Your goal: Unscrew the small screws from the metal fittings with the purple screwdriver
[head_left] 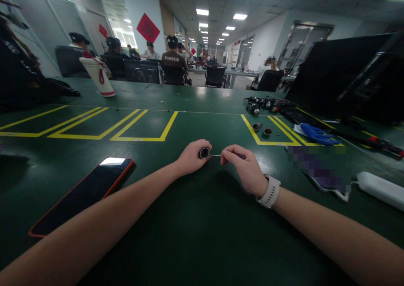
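Note:
My left hand (193, 157) is closed around a small dark round part with a metallic rim (203, 153), its hollow opening turned toward me. In my right hand (241, 166) is a thin screwdriver-like tool (216, 156); its dark handle shows past my fingers. The metal shaft points left and its end meets the lower rim of the round part, though I cannot tell whether it goes inside. Both hands are held above the green table (176, 235). A pale watch strap (270, 191) circles my right wrist.
A phone in an orange case (85, 193) lies left. Two small metal cups, one of them (267, 132), sit inside yellow tape. Right are a blue glove (317, 133), dark cylindrical parts with cables (255, 108) and a white power strip (381, 189). A tall cup (99, 77) stands back left.

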